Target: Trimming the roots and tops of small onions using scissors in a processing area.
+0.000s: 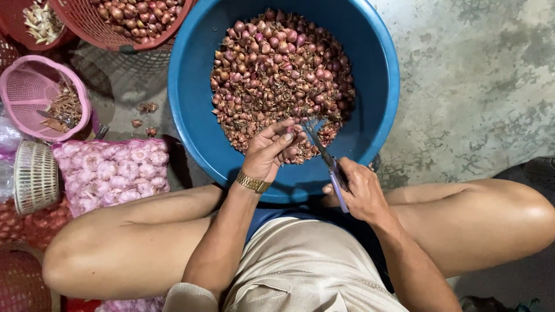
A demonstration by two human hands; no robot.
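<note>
A big blue plastic tub sits on the floor between my knees, holding a heap of small red shallots. My left hand, with a gold bracelet at the wrist, is closed on a shallot at the near edge of the heap. My right hand grips a pair of scissors with purple handles. Their blades point up toward the shallot in my left hand and nearly touch it.
A red basket of shallots stands at the top left. A pink basket holds dry trimmings. A pink mesh bag of garlic and a small white basket lie beside my left knee. Bare concrete floor lies to the right.
</note>
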